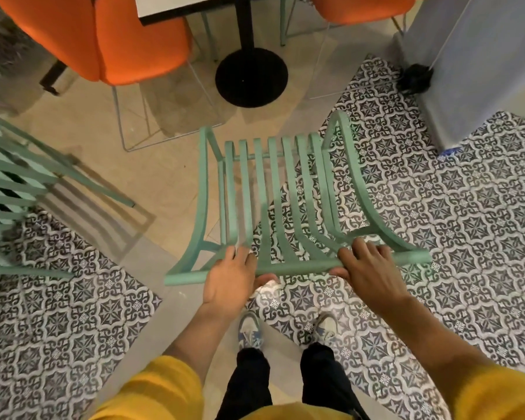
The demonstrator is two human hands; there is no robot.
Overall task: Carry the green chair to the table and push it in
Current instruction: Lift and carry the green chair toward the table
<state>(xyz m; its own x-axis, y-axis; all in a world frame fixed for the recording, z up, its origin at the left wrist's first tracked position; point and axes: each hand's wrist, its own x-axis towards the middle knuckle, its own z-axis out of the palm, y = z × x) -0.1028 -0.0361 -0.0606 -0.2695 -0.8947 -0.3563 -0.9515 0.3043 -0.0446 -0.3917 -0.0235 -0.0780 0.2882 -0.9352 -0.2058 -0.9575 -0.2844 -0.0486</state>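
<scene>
While both hands grip its top rail, the green chair [273, 189] stands on the tiled floor [467, 222] just short of the bench [176, 7]. The left hand [229, 277] and right hand [367, 268] are each closed around that rail, thumbs under. Its slatted frame looks rigid and probably metal, so fairly heavy; the rail, held evenly, seems the best purchase.
</scene>
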